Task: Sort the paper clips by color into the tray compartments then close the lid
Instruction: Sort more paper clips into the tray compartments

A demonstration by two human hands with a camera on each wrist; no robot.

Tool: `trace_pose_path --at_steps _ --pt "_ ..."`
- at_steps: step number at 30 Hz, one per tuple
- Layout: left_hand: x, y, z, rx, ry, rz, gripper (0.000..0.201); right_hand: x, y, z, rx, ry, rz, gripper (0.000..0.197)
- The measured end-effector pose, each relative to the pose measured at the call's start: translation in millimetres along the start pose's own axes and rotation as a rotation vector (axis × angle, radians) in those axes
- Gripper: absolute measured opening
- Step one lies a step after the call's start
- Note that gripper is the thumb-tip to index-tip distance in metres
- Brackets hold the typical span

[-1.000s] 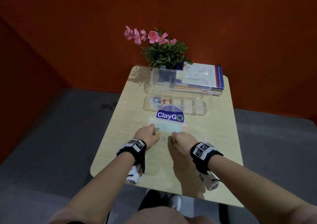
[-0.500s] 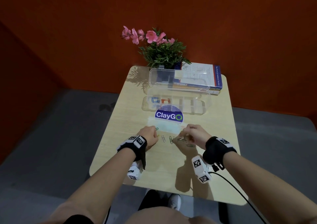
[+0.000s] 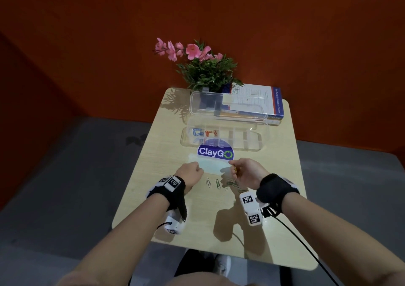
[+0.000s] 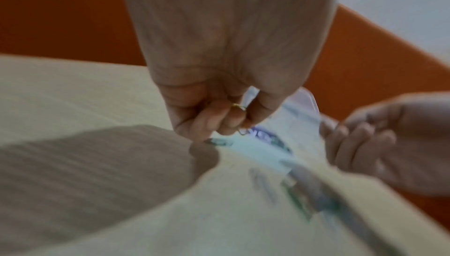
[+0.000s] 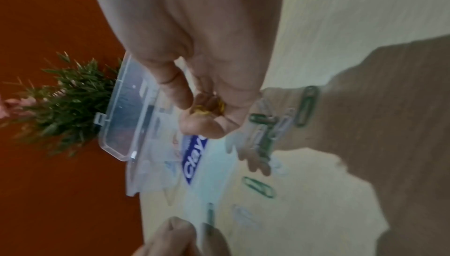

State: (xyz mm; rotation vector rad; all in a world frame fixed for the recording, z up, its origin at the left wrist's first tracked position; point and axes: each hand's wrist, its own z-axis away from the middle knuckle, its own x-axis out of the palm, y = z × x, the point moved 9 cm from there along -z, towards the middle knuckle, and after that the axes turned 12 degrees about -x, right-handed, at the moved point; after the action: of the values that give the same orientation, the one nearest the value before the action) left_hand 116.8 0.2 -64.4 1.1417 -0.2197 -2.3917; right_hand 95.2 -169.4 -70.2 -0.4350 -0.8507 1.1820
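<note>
The right hand is cupping yellow paper clips; the left hand is pinching another yellow one. At 12 o'clock, the open tray is holding blue and orange clips. Green and pale clips are still lying unsorted on the counter.

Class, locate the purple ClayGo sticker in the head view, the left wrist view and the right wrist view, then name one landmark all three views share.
Head view: the purple ClayGo sticker sits mid-table, just in front of the clear plastic compartment tray.
Left wrist view: blurred purple patch right of centre, beyond the left hand.
Right wrist view: lower centre, turned sideways, below the right hand.
Shared landmark: the orange wall behind the table.
</note>
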Motion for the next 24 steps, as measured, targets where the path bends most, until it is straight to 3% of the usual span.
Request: trace_pose_path --at_steps 5,8,10,14,19,24 --pt "-17 13 -5 -0.048 -0.03 0.435 0.039 17 -61 -21 -0.094 -0.006 0.025 0.02" --pt "-29 21 -12 -0.054 -0.034 0.469 0.046 22 -99 -39 -0.171 0.093 -0.027 0.028" --pt "-36 24 -14 -0.065 -0.035 0.427 0.038 24 -112 -50 -0.187 0.144 0.005 0.038" --pt "-47 37 -15 -0.055 -0.071 0.44 0.031 34 -117 -57 -0.167 0.095 0.16 0.054" --pt "-49 68 -23 -0.073 -0.269 0.62 0.022 19 -121 -39 -0.288 0.111 0.171 0.048" --pt "-61 106 -41 -0.089 -0.287 0.759 0.025 -3 -89 3 -0.27 0.001 0.217 0.041"
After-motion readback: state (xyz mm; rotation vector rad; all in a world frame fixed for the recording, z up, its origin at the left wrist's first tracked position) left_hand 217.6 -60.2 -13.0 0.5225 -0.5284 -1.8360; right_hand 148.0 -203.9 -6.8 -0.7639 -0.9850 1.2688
